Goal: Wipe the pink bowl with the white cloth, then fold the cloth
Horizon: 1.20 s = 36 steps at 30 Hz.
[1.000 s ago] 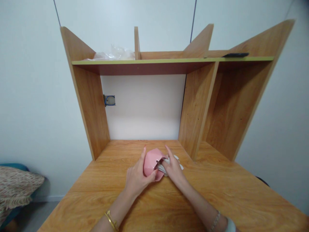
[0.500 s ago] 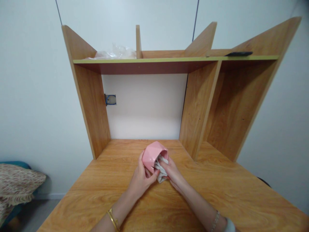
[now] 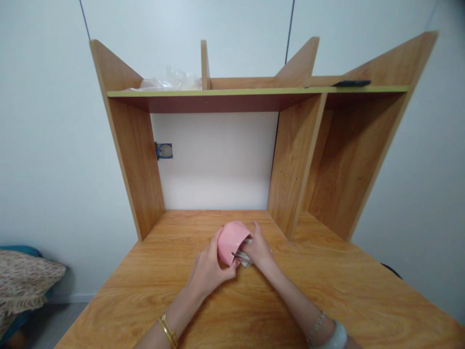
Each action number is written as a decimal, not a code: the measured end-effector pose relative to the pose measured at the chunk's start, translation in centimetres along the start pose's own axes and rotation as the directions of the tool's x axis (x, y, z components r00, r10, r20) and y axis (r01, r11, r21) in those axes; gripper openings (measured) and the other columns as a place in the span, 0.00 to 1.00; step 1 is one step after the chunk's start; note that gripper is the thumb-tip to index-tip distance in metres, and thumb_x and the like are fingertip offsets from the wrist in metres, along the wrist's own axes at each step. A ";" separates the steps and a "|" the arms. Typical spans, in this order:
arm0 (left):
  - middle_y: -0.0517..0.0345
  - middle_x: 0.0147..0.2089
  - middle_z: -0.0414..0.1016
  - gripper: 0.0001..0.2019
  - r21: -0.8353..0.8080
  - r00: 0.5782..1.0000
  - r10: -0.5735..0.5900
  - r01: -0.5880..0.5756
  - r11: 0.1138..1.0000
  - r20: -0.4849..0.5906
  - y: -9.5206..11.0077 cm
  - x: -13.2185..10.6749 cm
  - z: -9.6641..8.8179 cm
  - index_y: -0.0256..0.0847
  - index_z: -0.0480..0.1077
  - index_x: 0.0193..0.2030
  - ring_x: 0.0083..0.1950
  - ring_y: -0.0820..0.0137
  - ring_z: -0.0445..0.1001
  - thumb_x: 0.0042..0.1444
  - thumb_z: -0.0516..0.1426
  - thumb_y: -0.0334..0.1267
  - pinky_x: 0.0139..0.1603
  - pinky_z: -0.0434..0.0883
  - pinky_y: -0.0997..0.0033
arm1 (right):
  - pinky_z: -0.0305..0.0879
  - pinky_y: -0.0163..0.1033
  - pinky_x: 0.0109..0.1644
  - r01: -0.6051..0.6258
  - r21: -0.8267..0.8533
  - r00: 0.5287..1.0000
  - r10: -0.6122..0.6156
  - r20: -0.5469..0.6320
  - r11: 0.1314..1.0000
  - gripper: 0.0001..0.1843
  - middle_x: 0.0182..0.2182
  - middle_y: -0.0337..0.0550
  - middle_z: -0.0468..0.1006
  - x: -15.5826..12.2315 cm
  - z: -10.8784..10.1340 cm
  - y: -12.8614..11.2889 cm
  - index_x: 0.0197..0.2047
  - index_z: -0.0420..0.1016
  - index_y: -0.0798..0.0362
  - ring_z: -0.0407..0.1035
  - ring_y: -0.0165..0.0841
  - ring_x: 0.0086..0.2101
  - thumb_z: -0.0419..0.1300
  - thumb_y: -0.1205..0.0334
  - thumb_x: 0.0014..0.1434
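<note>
A glossy pink pot (image 3: 231, 242) with faceted sides is held tilted above the desk, its mouth turned toward the right and down. My left hand (image 3: 210, 266) wraps round its left side and lower rim, fingers closed on it. At the mouth, my right hand (image 3: 258, 246) grips a pale grey-white cloth (image 3: 245, 260), its fingers reaching inside the pot. Part of the cloth hangs out below the rim; the rest, and the right fingertips, are hidden within.
The wooden desk (image 3: 145, 300) spreads out under both arms. Behind it rises a wooden shelf unit (image 3: 290, 165), with clear plastic wrapping (image 3: 170, 81) and a flat black object (image 3: 351, 83) on its upper board. A patterned cushion (image 3: 29, 276) lies at the far left.
The pot has turned slightly and dropped a little. My right hand has pushed deeper into its mouth, with less of the cloth showing outside.
</note>
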<state>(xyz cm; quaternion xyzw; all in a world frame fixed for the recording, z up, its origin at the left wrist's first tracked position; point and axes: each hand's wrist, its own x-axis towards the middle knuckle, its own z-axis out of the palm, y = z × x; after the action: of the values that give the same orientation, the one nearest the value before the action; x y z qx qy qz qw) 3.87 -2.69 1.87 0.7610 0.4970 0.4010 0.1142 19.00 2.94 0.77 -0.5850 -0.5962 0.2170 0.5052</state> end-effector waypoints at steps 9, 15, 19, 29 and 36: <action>0.49 0.40 0.75 0.39 0.286 0.998 -0.028 0.011 0.958 0.056 0.5 0.0 -0.5 0.41 0.49 0.61 0.37 0.56 0.74 0.43 0.55 0.53 0.38 0.67 0.62 | 0.60 0.38 0.37 0.249 -0.391 0.968 -0.237 0.079 0.886 0.43 0.43 0.50 0.70 -1.1 -1.6 -1.1 0.62 0.43 0.51 0.68 0.39 0.37 0.57 0.69 0.44; 0.50 0.36 0.76 0.41 0.278 0.999 -0.042 0.032 0.960 0.028 -0.1 0.0 -0.8 0.38 0.43 0.64 0.34 0.57 0.74 0.44 0.53 0.51 0.36 0.67 0.63 | 0.61 0.39 0.41 0.339 -0.163 0.936 -0.314 0.158 0.927 0.38 0.42 0.45 0.70 -1.3 -1.2 -0.9 0.62 0.43 0.50 0.67 0.36 0.39 0.53 0.65 0.49; 0.53 0.37 0.75 0.39 0.212 0.996 -0.085 0.080 0.974 0.013 -0.5 0.2 -0.9 0.40 0.39 0.64 0.36 0.61 0.74 0.49 0.51 0.51 0.38 0.67 0.65 | 0.63 0.36 0.35 0.265 -0.046 0.961 -0.260 0.100 0.963 0.36 0.27 0.37 0.71 -1.1 -1.0 -0.5 0.61 0.44 0.56 0.67 0.33 0.29 0.52 0.66 0.49; 0.43 0.58 0.57 0.42 -0.332 0.999 -0.007 -0.008 0.943 -0.044 -0.7 0.2 1.3 0.36 0.36 0.63 0.57 0.62 0.60 0.48 0.57 0.47 0.54 0.61 0.63 | 0.66 0.37 0.36 -0.035 0.423 0.999 0.026 0.027 0.906 0.23 0.36 0.44 0.72 -0.5 0.4 0.3 0.48 0.57 0.53 0.69 0.33 0.35 0.54 0.60 0.48; 0.49 0.47 0.68 0.34 -0.297 0.996 -0.068 0.050 0.953 -0.053 -0.3 0.1 0.9 0.38 0.45 0.59 0.43 0.67 0.70 0.48 0.56 0.42 0.42 0.68 0.66 | 0.66 0.37 0.29 -0.005 0.374 0.998 -0.020 0.063 0.927 0.27 0.31 0.42 0.74 -0.5 1.5 0.5 0.46 0.57 0.54 0.70 0.35 0.29 0.58 0.61 0.41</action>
<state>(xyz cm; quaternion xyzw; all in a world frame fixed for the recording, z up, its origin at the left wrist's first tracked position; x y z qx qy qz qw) 4.32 -2.27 1.14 0.7073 0.4572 0.4908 0.2231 17.79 3.06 -0.41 -0.4685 -0.5624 0.3436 0.5883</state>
